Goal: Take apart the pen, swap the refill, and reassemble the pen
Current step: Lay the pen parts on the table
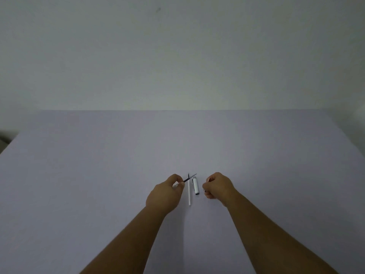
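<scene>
My left hand pinches a thin dark refill that slants up to the right, its tip over the table. Between my hands a long white refill lies lengthwise on the table, its dark tip pointing away from me. Beside it on the right lies a short white pen cap with a clip and a dark end. My right hand is closed around a small pen part, of which only a bit shows by the thumb and below the fingers.
The pale lilac table runs back to a plain white wall. Its left edge slopes off at the far left, next to a dark corner.
</scene>
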The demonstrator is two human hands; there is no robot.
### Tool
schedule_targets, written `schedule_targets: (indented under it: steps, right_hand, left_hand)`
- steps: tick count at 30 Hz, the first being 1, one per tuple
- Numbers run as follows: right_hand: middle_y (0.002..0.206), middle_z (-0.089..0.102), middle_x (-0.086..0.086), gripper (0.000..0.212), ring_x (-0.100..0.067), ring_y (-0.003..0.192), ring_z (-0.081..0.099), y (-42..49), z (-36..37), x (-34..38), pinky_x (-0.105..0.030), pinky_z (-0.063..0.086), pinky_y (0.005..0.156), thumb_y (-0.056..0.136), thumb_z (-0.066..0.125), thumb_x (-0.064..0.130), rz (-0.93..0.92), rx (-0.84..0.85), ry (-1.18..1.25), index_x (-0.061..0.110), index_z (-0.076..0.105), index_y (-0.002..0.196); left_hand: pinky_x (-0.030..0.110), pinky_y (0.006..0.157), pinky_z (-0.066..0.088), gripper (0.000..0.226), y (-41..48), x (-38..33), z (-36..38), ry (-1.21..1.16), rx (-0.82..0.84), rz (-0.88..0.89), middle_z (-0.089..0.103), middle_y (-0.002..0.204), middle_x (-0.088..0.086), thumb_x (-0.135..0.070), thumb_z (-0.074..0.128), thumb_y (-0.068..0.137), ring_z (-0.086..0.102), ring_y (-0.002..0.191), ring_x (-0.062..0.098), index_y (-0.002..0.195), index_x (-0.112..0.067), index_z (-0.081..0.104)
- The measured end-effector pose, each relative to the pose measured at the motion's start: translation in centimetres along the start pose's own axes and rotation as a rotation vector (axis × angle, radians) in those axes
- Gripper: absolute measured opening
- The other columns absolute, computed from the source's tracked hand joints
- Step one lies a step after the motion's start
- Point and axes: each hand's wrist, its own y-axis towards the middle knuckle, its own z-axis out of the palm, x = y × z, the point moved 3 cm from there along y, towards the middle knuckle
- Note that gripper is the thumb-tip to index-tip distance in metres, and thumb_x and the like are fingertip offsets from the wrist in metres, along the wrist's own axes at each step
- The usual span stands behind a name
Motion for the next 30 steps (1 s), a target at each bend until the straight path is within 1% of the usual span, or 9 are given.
schedule_targets:
  steps: [3, 9, 11, 14, 21, 24, 26, 28, 30]
  right_hand:
    - [0.071, 0.061, -0.013, 0.018, -0.025, 0.062, 0.062, 0.5, 0.5, -0.5, -0.041, 0.060, 0.072, 0.072, 0.059, 0.000, -0.031, -0.026, -0.149, 0.013, 0.050, 0.065]
    - [0.067, 0.061, -0.011, 0.020, -0.023, 0.062, 0.058, 1.5, 1.0, -0.8, -0.042, 0.057, 0.073, 0.071, 0.066, 0.004, -0.094, -0.027, -0.252, 0.013, 0.053, 0.058]
    - [0.072, 0.064, -0.011, 0.026, -0.023, 0.066, 0.059, 1.7, 1.1, -1.1, -0.042, 0.056, 0.076, 0.074, 0.070, 0.010, -0.109, -0.037, -0.251, 0.018, 0.052, 0.057]
    - [0.077, 0.066, -0.009, 0.022, -0.023, 0.071, 0.061, 2.0, 1.1, -1.4, -0.041, 0.058, 0.080, 0.076, 0.071, 0.015, -0.120, -0.039, -0.238, 0.020, 0.055, 0.063]
    - [0.087, 0.071, -0.018, 0.021, -0.025, 0.070, 0.061, 1.5, 1.1, -1.4, -0.044, 0.057, 0.078, 0.077, 0.069, 0.014, -0.117, -0.069, -0.213, 0.019, 0.054, 0.062]
    - [0.090, 0.071, -0.017, 0.017, -0.028, 0.078, 0.064, 1.3, 0.9, -1.7, -0.044, 0.057, 0.081, 0.079, 0.067, 0.017, -0.108, -0.065, -0.174, 0.020, 0.056, 0.067]
    - [0.090, 0.069, -0.011, 0.005, -0.027, 0.081, 0.064, 1.1, 0.6, -1.9, -0.040, 0.056, 0.080, 0.082, 0.065, 0.018, -0.111, -0.078, -0.153, 0.018, 0.060, 0.080]
    - [0.086, 0.064, -0.004, 0.011, -0.019, 0.077, 0.058, 0.6, 0.2, -1.8, -0.029, 0.051, 0.070, 0.083, 0.064, 0.016, -0.139, -0.096, -0.125, 0.013, 0.066, 0.093]
    - [0.081, 0.063, 0.001, 0.014, -0.012, 0.071, 0.055, -0.2, 0.0, -1.2, -0.021, 0.044, 0.063, 0.083, 0.066, 0.015, -0.181, -0.058, 0.019, 0.011, 0.069, 0.096]
  left_hand:
    - [0.025, 0.056, 0.042, 0.020, 0.4, 0.4, 0.6, -0.021, 0.016, -0.019, 0.055, 0.068, -0.004, -0.043, 0.035, 0.095, 0.053, 0.062, 0.016, 0.101, -0.035, 0.053]
    - [0.028, 0.064, 0.044, 0.019, 1.0, 0.8, 1.2, -0.027, 0.021, -0.046, 0.058, 0.079, -0.003, -0.043, 0.037, 0.094, 0.057, 0.072, 0.020, 0.098, -0.035, 0.054]
    - [0.028, 0.063, 0.043, 0.019, 1.1, 0.8, 1.2, -0.029, 0.019, -0.050, 0.057, 0.075, -0.004, -0.043, 0.037, 0.095, 0.056, 0.071, 0.019, 0.098, -0.035, 0.054]
    - [0.027, 0.059, 0.042, 0.019, 1.3, 0.9, 1.4, -0.032, 0.014, -0.059, 0.053, 0.067, -0.006, -0.043, 0.037, 0.094, 0.054, 0.064, 0.017, 0.097, -0.036, 0.054]
    - [0.027, 0.060, 0.042, 0.019, 1.2, 0.9, 1.6, -0.035, 0.011, -0.065, 0.053, 0.067, -0.007, -0.044, 0.037, 0.095, 0.055, 0.066, 0.018, 0.099, -0.035, 0.054]
    - [0.028, 0.063, 0.044, 0.019, 1.1, 0.9, 1.7, -0.044, 0.012, -0.073, 0.053, 0.068, -0.007, -0.044, 0.037, 0.094, 0.056, 0.068, 0.019, 0.098, -0.036, 0.054]
    - [0.029, 0.064, 0.045, 0.019, 1.0, 0.8, 1.7, -0.048, 0.014, -0.075, 0.054, 0.068, -0.006, -0.044, 0.037, 0.094, 0.056, 0.067, 0.019, 0.098, -0.036, 0.053]
    - [0.030, 0.067, 0.048, 0.018, 0.8, 0.6, 1.7, -0.062, 0.017, -0.078, 0.055, 0.071, -0.006, -0.045, 0.037, 0.094, 0.058, 0.069, 0.020, 0.097, -0.037, 0.053]
    - [0.031, 0.069, 0.050, 0.018, 0.7, 0.3, 1.8, -0.086, 0.014, -0.082, 0.055, 0.072, -0.006, -0.046, 0.038, 0.093, 0.059, 0.071, 0.021, 0.096, -0.037, 0.053]
